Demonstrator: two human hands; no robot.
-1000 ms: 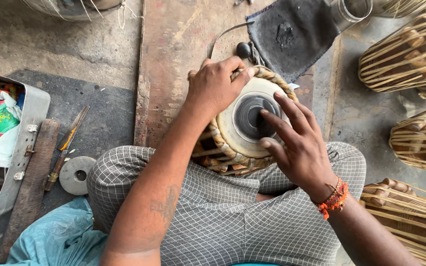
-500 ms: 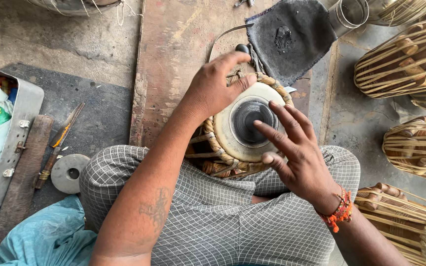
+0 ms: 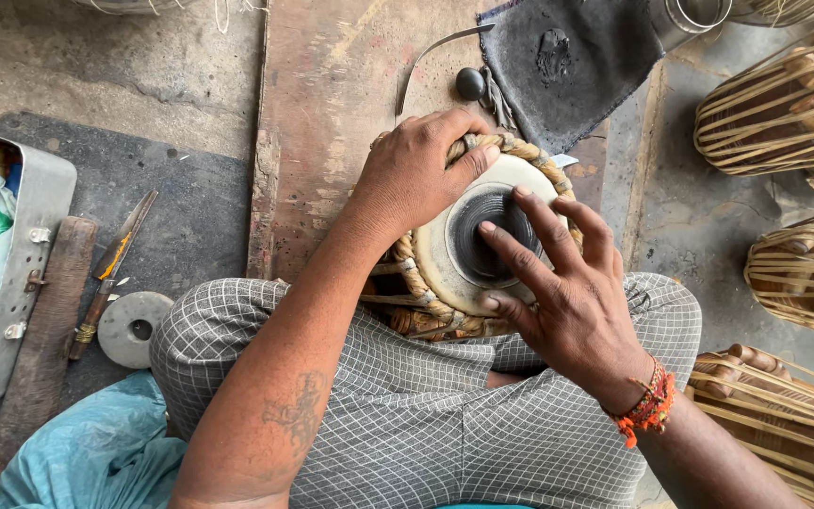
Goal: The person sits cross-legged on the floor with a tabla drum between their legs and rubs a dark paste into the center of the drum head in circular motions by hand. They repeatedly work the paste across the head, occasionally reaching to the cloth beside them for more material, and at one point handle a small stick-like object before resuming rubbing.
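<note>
Far to my left on the floor sits an open metal box (image 3: 35, 245), with a wooden block (image 3: 44, 339), a knife-like tool (image 3: 115, 264) and a round metal disc (image 3: 134, 328) just beside it. Between my knees rests the tabla drum (image 3: 435, 259), leaning on a wooden plank (image 3: 332, 123). My left hand (image 3: 416, 174) grasps its braided rim at the far edge, thumb on the pale skin. My right hand (image 3: 567, 292) lies released, fingers spread, fingertips (image 3: 487, 228) touching the black centre patch (image 3: 482, 236). Beyond lies a dark cloth (image 3: 567, 75). At right stand more strapped drums (image 3: 793, 94).
</note>
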